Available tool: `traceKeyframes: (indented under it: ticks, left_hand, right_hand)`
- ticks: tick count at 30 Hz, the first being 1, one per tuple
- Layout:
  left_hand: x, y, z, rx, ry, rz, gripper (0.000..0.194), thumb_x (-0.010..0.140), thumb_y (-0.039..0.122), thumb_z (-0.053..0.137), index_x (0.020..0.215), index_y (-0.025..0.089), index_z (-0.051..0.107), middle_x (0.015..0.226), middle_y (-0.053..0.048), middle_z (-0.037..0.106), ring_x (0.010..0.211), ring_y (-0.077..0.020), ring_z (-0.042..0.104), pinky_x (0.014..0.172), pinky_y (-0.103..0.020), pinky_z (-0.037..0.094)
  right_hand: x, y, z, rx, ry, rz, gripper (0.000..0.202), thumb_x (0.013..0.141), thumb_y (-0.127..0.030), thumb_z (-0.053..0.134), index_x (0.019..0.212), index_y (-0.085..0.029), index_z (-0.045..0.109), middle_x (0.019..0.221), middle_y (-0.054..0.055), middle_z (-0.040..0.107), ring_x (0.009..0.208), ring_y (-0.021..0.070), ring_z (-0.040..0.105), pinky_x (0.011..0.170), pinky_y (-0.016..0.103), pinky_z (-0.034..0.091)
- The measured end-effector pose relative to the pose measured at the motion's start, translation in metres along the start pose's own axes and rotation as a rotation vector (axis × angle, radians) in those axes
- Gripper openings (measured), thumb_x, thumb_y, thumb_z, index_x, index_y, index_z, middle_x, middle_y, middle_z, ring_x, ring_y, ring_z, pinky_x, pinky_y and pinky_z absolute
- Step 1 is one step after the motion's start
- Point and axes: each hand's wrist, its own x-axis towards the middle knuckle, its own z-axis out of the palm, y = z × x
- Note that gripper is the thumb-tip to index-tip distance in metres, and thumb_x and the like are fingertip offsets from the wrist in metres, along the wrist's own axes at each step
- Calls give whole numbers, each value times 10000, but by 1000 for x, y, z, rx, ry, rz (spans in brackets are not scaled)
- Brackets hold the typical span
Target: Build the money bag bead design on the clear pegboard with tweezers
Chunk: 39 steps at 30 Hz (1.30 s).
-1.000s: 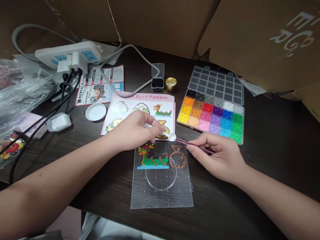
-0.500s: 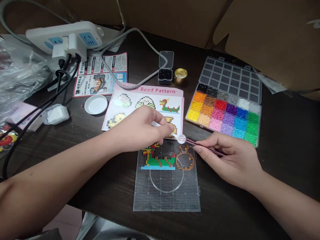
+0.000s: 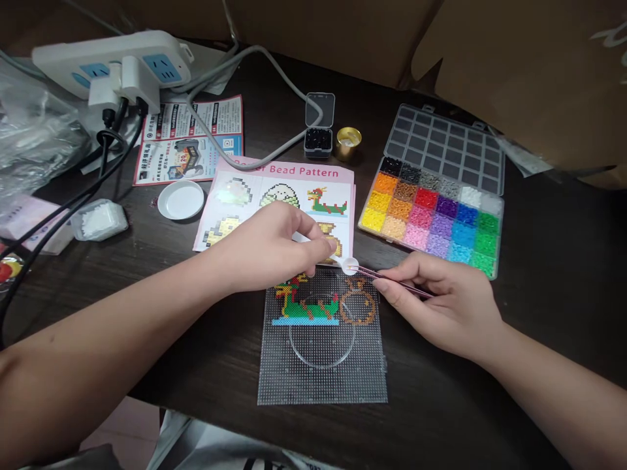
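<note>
My left hand pinches the handle of a small white spoon above the far edge of the pegboard. In my right hand is a pair of tweezers, its tips at the bowl of the spoon. What lies in the bowl is too small to make out. Below, the clear pegboard carries a green bead dragon boat on a light blue strip. To its right stands a brown bead outline of a pouch. My left hand partly covers the printed bead pattern sheet.
On the right lies an open bead box with many colours. Behind the sheet stand a small box of black beads and a gold cup. A white dish, a tub of white beads and a power strip with cables occupy the left.
The whole view has shifted slightly, so everything sits a little further left and up. Both hands keep their hold, with the tweezer tips still at the spoon's bowl.
</note>
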Motion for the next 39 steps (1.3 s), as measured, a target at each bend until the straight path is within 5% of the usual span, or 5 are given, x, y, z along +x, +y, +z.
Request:
traceKeyframes:
  ticks: [32, 39]
  left_hand:
    - [-1, 0, -2, 26, -38, 77, 283, 823, 435, 590, 702, 197, 684, 600, -9, 654, 511, -107, 504, 503, -255, 355]
    - [2, -6, -3, 103, 3, 81, 318, 810, 494, 615, 728, 205, 718, 644, -45, 680, 596, -155, 580, 554, -302, 371]
  right_hand:
    - [-5, 0, -5, 24, 57, -30, 46, 841, -203, 687, 801, -193, 667, 602, -2, 661, 449, 88, 518, 385, 219, 383]
    - [-14, 5, -21, 84, -221, -109, 96, 838, -176, 680, 747, -175, 650, 560, -17, 624, 407, 61, 471, 356, 198, 342]
